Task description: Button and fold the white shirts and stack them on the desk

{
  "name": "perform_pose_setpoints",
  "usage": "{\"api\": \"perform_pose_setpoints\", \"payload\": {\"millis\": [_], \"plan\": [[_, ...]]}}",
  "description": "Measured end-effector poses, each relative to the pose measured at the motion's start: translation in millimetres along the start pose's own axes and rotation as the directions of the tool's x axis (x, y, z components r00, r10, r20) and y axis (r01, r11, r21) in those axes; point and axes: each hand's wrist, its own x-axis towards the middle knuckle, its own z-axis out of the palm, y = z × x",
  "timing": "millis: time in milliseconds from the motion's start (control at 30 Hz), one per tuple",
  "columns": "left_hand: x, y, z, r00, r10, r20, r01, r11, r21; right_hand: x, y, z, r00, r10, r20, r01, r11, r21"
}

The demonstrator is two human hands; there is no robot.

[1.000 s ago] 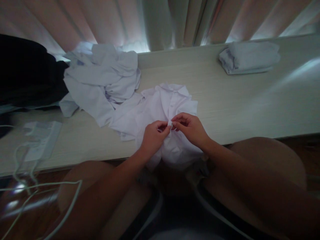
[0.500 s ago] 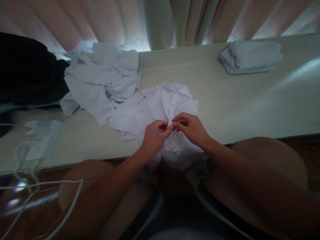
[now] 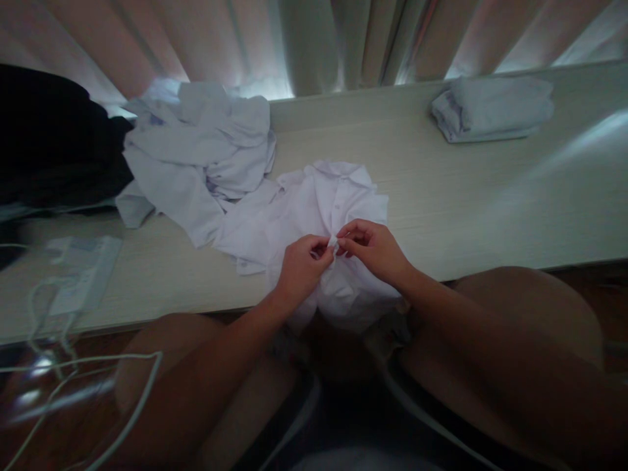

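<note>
A white button-up shirt [image 3: 299,209] lies spread on the pale table, its collar pointing away from me and its lower part hanging over the near edge. My left hand [image 3: 305,261] pinches the shirt's front placket from the left. From the right, my right hand [image 3: 370,248] pinches the same strip of cloth, fingertips nearly touching those of the left. Above the hands a small button shows on the placket. Whatever button or hole sits between the fingertips is hidden.
A crumpled heap of white clothes [image 3: 196,140] lies at the back left, beside a black cloth pile [image 3: 53,144]. A folded white garment [image 3: 495,108] sits at the back right. A power strip [image 3: 83,275] with white cables [image 3: 147,386] is at the left edge. Curtains [image 3: 220,46] hang behind.
Both hands stay at the same place on the placket. A little more of the pinched cloth shows between the fingertips; otherwise the scene has barely shifted.
</note>
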Motion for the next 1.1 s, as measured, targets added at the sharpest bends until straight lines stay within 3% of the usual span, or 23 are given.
{"api": "perform_pose_setpoints", "payload": {"millis": [533,733,933,1100], "plan": [[1,-4,-2.0,0.999,0.033,-0.015,-0.033,0.998,-0.047,2,3,-2,0.997,0.051,0.049,-0.058,0.99,0.132],[5,-4,-6.2,0.997,-0.062,0.052,0.071,0.976,-0.206,4,2,-5,0.993,0.071,0.095,-0.088,0.977,0.192],[7,1,-6.0,0.96,-0.168,0.223,0.234,0.92,-0.314,2,13,-3,0.994,0.069,0.082,-0.079,0.989,0.123],[7,3,-5.0,0.952,-0.213,0.221,0.282,0.894,-0.35,-2,11,3,0.993,0.091,0.077,-0.104,0.975,0.198]]}}
